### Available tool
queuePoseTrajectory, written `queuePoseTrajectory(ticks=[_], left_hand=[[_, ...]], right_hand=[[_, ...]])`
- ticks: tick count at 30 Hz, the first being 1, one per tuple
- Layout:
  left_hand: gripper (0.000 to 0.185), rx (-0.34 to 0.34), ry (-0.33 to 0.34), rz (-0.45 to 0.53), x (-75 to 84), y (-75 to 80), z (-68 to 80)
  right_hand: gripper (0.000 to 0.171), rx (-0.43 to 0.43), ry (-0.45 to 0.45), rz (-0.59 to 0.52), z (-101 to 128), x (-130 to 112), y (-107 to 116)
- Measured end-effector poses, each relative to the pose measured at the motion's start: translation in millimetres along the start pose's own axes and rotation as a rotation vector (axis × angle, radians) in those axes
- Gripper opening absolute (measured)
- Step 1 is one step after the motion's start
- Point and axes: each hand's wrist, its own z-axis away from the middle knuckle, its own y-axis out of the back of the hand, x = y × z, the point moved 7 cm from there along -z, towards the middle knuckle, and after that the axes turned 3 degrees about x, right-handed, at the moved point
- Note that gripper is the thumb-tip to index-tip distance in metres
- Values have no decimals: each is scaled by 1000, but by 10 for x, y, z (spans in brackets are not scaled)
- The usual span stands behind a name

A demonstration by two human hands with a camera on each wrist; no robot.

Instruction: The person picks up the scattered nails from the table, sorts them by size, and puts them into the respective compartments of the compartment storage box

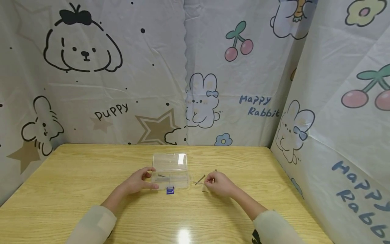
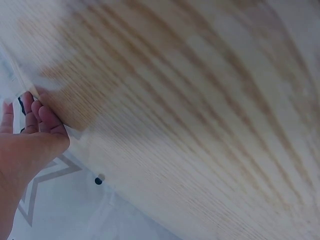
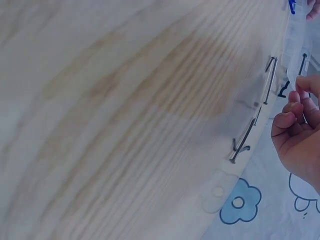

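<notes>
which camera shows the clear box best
The head view: the whole clear box is in sight, with its lid open and blue latch at the front. The right wrist view catches only part, at upper right; the left wrist view, at most a blurry bit at left.

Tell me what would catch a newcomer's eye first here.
Probably the big puppy face at upper left on the cloth behind the table. Then the open clear box with its blue latch, gripped by the left hand. Right of it, nails lie near the right hand.
</notes>
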Motion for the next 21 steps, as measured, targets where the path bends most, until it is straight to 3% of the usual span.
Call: queuePoseTrajectory(ticks=[21], left_hand=[[74, -5, -12, 3, -1, 15, 10]], right_hand=[[12, 23, 20, -15, -260, -227, -106]])
